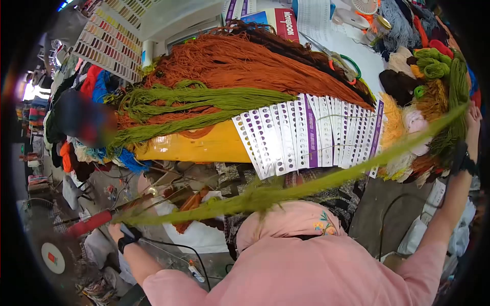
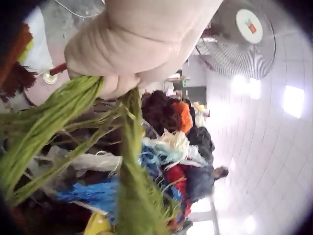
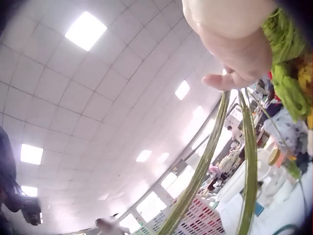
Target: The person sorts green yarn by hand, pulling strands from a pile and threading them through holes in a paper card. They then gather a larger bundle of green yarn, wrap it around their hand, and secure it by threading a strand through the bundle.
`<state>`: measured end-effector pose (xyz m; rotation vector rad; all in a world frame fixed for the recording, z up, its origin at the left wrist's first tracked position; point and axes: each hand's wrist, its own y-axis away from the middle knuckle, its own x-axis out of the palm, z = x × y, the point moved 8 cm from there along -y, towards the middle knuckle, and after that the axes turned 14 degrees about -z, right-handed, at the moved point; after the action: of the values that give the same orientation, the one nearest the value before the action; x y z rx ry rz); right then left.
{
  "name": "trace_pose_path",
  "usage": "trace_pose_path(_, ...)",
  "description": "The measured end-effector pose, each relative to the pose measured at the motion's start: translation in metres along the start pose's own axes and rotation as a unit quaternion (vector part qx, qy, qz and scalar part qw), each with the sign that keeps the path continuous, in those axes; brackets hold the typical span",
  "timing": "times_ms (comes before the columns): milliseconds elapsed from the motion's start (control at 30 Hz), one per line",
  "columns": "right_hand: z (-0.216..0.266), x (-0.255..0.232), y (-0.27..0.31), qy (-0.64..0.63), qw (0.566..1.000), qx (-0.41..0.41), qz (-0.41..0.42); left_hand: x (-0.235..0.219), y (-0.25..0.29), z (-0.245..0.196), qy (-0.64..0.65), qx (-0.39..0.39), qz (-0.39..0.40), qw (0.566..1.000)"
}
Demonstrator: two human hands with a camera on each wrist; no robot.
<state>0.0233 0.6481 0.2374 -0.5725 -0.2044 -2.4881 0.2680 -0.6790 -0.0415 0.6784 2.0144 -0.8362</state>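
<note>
A long skein of olive-green yarn [image 1: 326, 183] stretches slantwise between both hands, across the front of the table and over the person's pink headwear. My left hand [image 1: 117, 232] grips its lower left end; in the left wrist view, strands hang from the curled fingers of that left hand [image 2: 129, 46]. Far out to the right, my right hand [image 1: 473, 118] holds the other end up high. The right wrist view has two taut bands of the yarn [image 3: 249, 166] running down from the bent fingers of the right hand [image 3: 237, 58].
More green yarn [image 1: 204, 104] lies over rust-orange yarn [image 1: 240, 66] on the table. Punched cards [image 1: 286, 135] line its front edge. Scissors [image 1: 334, 56] rest behind them. Piled skeins [image 1: 434, 64] crowd the right end. A fan [image 1: 51, 255] stands at lower left.
</note>
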Motion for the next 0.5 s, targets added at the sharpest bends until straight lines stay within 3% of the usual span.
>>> trace_pose_path(33,0.004,0.000,0.002,-0.004,1.000,0.007,0.009,-0.021,0.004,-0.043,-0.170,-0.057,0.058,0.982)
trace_pose_path(67,0.007,0.007,0.009,-0.009,1.000,0.016,0.017,-0.030,0.004,-0.060,-0.234,-0.048,0.040,0.970)
trace_pose_path(200,0.014,0.034,0.039,-0.022,0.997,0.047,0.059,-0.022,-0.039,-0.065,-0.238,0.024,0.008,0.971)
trace_pose_path(267,0.017,0.046,0.050,-0.024,0.995,0.059,0.078,-0.030,-0.038,-0.137,-0.468,0.088,-0.033,0.879)
trace_pose_path(333,0.020,0.055,0.055,-0.027,0.993,0.066,0.094,-0.023,-0.032,-0.159,-0.417,0.028,-0.003,0.908)
trace_pose_path(400,0.020,0.062,0.062,-0.022,0.991,0.076,0.103,-0.014,-0.026,-0.099,-0.307,-0.006,0.028,0.951)
trace_pose_path(467,0.011,0.067,0.066,-0.022,0.990,0.088,0.110,-0.011,-0.039,0.022,-0.207,0.073,-0.034,0.975)
trace_pose_path(500,0.008,0.067,0.065,-0.018,0.989,0.095,0.112,-0.024,-0.033,0.005,-0.260,0.023,-0.014,0.965)
